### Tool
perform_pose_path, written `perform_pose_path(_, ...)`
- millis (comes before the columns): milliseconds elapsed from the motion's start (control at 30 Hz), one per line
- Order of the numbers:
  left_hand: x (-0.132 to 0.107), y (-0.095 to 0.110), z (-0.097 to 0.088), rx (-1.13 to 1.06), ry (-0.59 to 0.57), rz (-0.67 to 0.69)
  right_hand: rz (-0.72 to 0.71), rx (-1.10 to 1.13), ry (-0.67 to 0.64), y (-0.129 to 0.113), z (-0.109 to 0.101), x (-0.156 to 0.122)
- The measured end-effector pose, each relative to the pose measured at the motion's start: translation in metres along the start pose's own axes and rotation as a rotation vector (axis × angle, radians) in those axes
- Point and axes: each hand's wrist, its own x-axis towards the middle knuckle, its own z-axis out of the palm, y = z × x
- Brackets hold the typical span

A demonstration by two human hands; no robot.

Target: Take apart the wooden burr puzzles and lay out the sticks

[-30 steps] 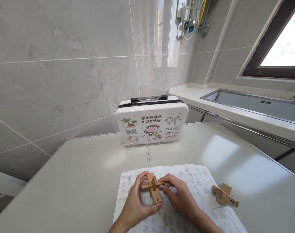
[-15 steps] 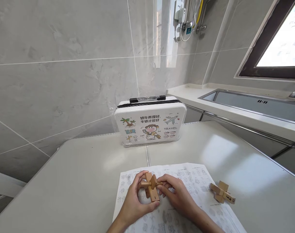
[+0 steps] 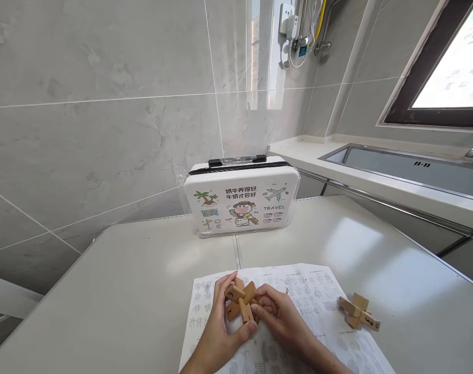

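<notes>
Both hands meet on one wooden burr puzzle [image 3: 239, 301], a cluster of crossed numbered bars held just above a printed instruction sheet [image 3: 318, 291]; the left hand [image 3: 216, 324] curls round its left side, fingers over the top bar and thumb pressed against the lower upright bar; the right hand [image 3: 279, 317] closes on its right side, fingertips pinching the bar that sticks out towards it; so each hand is shut on the same puzzle, and the two thumbs nearly touch beneath it. The sheet lies on a white table [image 3: 135, 291] under both wrists and spreads out to the right of them. Well to the right of the right hand, on the sheet's edge, rests a second wooden burr puzzle [image 3: 359, 312], assembled and untouched. Beyond the hands, at the far side of the table against the tiled wall, stands a white carry case [image 3: 242, 200] printed with cartoon travel pictures, in clear wrap. Farther right of it runs a counter with a steel sink [image 3: 407, 169].
</notes>
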Motion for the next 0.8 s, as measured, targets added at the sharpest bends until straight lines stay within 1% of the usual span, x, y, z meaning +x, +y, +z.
perform_pose_path(67,-0.002,-0.001,0.002,-0.004,0.014,0.003,0.008,0.010,-0.005,0.000,0.002,-0.001)
perform_pose_path(200,-0.006,0.003,0.005,-0.055,0.020,-0.036,0.023,0.019,-0.015,-0.003,0.005,-0.002)
perform_pose_path(300,-0.007,0.006,0.005,-0.052,0.019,-0.002,0.021,0.018,-0.026,-0.003,0.005,-0.002)
perform_pose_path(367,-0.006,0.006,0.005,-0.050,0.005,0.011,0.019,0.001,-0.020,-0.002,0.004,-0.002)
perform_pose_path(500,-0.006,0.004,0.003,-0.075,-0.050,-0.021,0.012,-0.016,-0.007,0.002,0.002,-0.003)
perform_pose_path(600,-0.005,0.006,0.001,-0.061,-0.082,-0.016,0.004,-0.024,0.006,0.001,0.001,-0.004)
perform_pose_path(700,-0.005,0.010,0.002,-0.062,-0.066,-0.026,0.011,0.023,0.003,-0.001,0.001,-0.004)
perform_pose_path(800,-0.005,0.013,0.003,-0.107,-0.056,-0.071,0.026,0.103,-0.019,0.000,0.000,-0.004)
